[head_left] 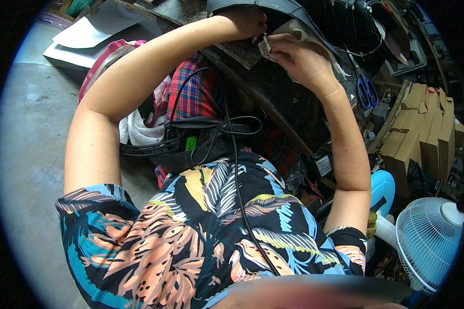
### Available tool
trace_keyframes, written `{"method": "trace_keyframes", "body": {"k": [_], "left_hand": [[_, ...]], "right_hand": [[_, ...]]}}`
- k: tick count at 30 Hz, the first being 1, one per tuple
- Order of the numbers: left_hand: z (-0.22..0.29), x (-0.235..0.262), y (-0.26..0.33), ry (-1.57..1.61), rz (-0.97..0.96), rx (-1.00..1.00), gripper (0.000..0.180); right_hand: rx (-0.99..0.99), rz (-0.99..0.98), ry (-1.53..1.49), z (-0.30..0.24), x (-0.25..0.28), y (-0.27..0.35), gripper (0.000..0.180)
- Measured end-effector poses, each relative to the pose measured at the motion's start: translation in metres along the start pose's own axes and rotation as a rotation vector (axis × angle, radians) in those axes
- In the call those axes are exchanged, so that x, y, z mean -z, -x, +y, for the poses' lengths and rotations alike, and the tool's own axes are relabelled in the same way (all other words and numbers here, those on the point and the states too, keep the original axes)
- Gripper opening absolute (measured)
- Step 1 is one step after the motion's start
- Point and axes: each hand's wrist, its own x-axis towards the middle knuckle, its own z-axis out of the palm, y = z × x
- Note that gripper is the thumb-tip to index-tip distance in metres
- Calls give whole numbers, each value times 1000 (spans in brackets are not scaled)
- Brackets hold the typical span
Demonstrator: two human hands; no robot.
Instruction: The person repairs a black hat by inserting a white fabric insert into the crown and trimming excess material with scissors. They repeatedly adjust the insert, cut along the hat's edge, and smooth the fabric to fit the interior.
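Both bare hands are at work at the top of the view, beyond the seated wearer's lap. The right hand (307, 61) has its grip pressed together, thumb and fingertips pinching a crumpled whitish cloth (264, 48). This cloth sits between the two hands, just beside the left hand's fingers and in front of a grey curved piece (294, 11) with a dark inner side. The left hand (246, 21) is curled at the near side of that piece; owing to shadow and the picture's bent rim, it cannot be told whether its grip is closed on anything. Below the hands runs the dark edge of a table (265, 105). To the right of the right hand, scissors with blue handles (367, 92) point away from the wearer. Farther right, brown cardboard boxes (423, 129) stand in a row, with a white fan (430, 242) nearer the wearer. On the left, white sheets (95, 32) lie beyond the left forearm. Red plaid fabric (196, 92) lies between the forearms, and a black mesh bag (203, 144) with looped black cable (245, 120) rests close to the wearer's body.
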Motion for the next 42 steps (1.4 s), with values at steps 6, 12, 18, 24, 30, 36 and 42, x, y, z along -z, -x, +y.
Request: {"method": "trace_keyframes", "body": {"k": [6,12,18,24,30,36,42], "left_hand": [[-11,-22,-14,-64,128,14,35],[1,-5,4,-59,68,46,35],[27,4,35,-21,265,-110,23],[12,8,42,41,189,-92,17],[11,3,48,133,291,-94,19],[18,9,61,99,313,-301,19],[24,24,72,-29,173,-300,17]], "right_hand": [[80,6,66,3,-2,1,25],[113,-2,71,-6,7,-1,25],[-9,-274,217,-13,14,-7,33],[105,-70,42,-11,2,-7,23],[39,-227,-141,-9,10,-9,30],[-4,-211,-98,-13,11,-7,31],[-87,-265,-130,-8,10,-6,30]]}}
